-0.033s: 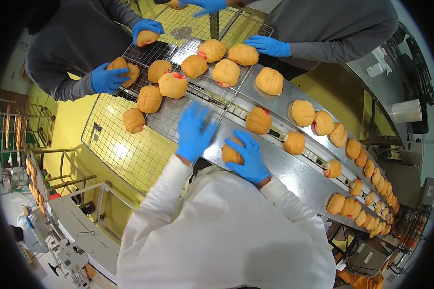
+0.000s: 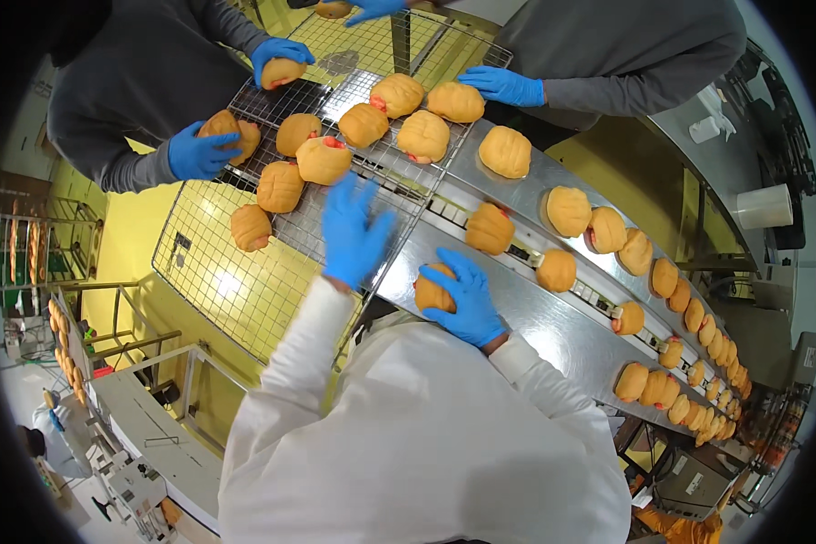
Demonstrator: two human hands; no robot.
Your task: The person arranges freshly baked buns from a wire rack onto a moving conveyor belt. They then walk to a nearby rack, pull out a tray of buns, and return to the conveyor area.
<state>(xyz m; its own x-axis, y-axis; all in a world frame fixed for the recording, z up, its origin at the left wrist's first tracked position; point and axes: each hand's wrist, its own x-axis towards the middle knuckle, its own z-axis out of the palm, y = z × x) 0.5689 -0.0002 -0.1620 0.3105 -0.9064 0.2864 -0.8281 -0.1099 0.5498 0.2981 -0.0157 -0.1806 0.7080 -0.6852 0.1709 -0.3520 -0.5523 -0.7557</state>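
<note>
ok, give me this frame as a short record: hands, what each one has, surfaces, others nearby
left hand: blue glove, open, fingers spread over the wire rack, holding nothing
right hand: blue glove, closed on a bun
surface under bun: steel conveyor
conveyor load: orange buns in a line running to the far right
rack load: about ten buns, some with red filling showing
co-workers: two in grey sleeves, blue gloves; one holds a bun in each hand at the rack's far left
wearer: white coat
</note>
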